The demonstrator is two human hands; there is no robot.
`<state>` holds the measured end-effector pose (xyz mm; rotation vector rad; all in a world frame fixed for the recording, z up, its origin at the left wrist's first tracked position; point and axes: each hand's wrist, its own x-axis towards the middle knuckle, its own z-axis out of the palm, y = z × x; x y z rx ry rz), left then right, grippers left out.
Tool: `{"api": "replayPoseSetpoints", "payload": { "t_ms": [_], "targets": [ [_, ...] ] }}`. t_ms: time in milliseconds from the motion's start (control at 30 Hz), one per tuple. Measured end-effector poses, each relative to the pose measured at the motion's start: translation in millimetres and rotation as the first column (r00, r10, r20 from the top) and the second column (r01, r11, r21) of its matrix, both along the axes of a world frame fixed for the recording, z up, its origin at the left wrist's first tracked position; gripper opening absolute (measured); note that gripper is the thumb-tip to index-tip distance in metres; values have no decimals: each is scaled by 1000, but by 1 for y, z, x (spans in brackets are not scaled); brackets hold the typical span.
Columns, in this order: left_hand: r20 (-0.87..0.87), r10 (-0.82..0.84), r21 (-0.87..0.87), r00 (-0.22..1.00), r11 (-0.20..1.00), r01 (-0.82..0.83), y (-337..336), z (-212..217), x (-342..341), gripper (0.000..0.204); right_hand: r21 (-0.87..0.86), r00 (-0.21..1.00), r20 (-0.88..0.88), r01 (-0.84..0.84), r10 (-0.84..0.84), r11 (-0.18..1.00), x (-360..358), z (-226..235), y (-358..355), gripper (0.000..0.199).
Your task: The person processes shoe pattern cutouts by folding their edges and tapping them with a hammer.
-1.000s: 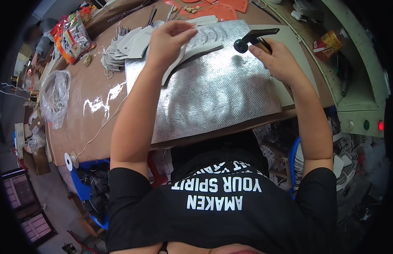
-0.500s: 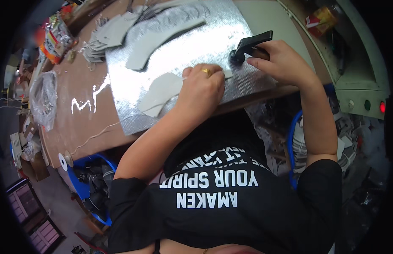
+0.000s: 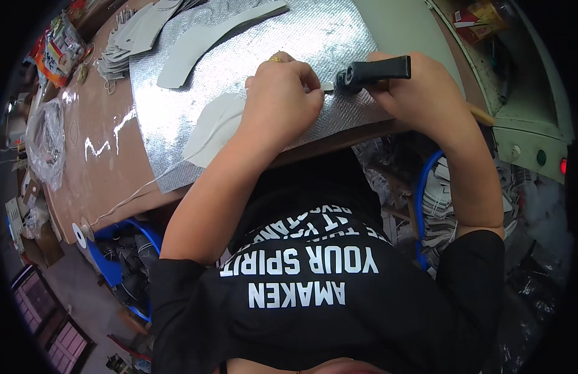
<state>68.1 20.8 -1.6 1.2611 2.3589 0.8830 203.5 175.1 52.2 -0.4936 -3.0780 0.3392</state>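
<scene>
My left hand (image 3: 281,100), a gold-coloured ring on one finger, pinches a curved pale grey flat piece (image 3: 208,128) that looks like a shoe-upper part. The piece's narrow white tip shows to the right of my fingers, and its middle is hidden under the hand. My right hand (image 3: 420,90) is closed round a hammer with a black head (image 3: 379,71). Its round striking end sits close to the piece's tip; whether it touches cannot be told. The hammer's wooden handle (image 3: 481,115) comes out behind the hand. A thin white cord (image 3: 136,192) runs to the pale piece from a reel.
Below lies a shiny textured silver sheet (image 3: 170,153) on the brown table. Another curved pale piece (image 3: 195,53) and a stack of pieces (image 3: 136,34) are at the far left. A clear plastic bag (image 3: 47,143) lies leftward. Blue bins (image 3: 117,265) stand below the table edge.
The hammer head has turned from slanting to nearly level beside the piece's tip. My left hand has shifted its grip along the piece. The whole view has moved slightly.
</scene>
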Motion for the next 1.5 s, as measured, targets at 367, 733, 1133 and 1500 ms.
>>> {"api": "replayPoseSetpoints", "payload": {
  "t_ms": [367, 733, 1133, 1500],
  "targets": [
    [-91, -57, 158, 994, 985, 71, -3, -9, -2, 13, 12, 994, 106, -33, 32, 999, -14, 1, 2, 14],
    [-390, -229, 201, 892, 924, 325, -10, -16, -6, 11, -24, 995, 49, 88, -87, 996, 6, -5, 7, 12],
    [-540, -446, -47, 714, 863, 503, -18, -4, -10, 20, 200, 993, -72, -77, 93, 977, -16, 5, 0, 12],
    [-107, -149, 218, 983, 961, 169, -21, -13, -15, 12, 185, 999, -51, 13, -4, 983, -10, 0, -3, 12]
  ]
}}
